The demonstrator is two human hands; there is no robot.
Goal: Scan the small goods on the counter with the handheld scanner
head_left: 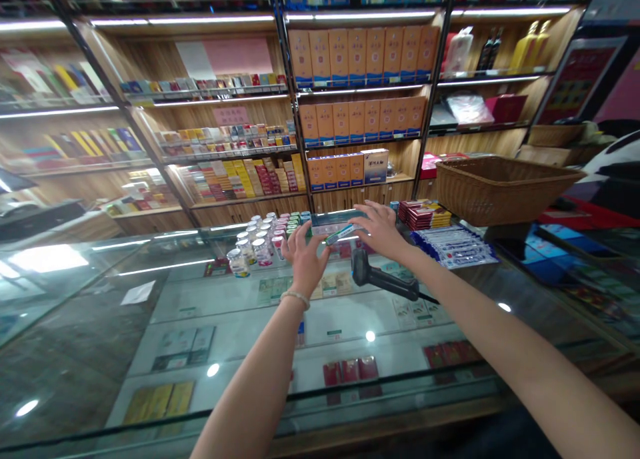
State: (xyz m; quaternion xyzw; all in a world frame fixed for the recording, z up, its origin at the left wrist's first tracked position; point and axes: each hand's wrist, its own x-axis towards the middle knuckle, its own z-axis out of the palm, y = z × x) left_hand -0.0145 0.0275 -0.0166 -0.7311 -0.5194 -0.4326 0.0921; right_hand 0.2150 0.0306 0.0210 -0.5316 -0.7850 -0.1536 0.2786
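A slim green-and-white pack (pixel 342 233) is held level above the glass counter (pixel 240 339), one end in each hand. My left hand (pixel 306 258), with a pale bracelet at the wrist, pinches its left end between thumb and finger. The other end sits in the fingers of my right hand (pixel 381 230). Just below my right hand a black barcode scanner (pixel 383 277) lies on the glass. Several small round tubs (pixel 260 250) with white lids stand in rows beside my left hand, with green and pink ones closest to it.
Blue-and-white packets (pixel 453 246) lie fanned out right of my right hand, near stacked red and yellow packs (pixel 425 214). A wicker basket (pixel 500 192) stands at the right. Shelves behind hold orange boxes (pixel 357 54) and cigarette packs (pixel 245 179).
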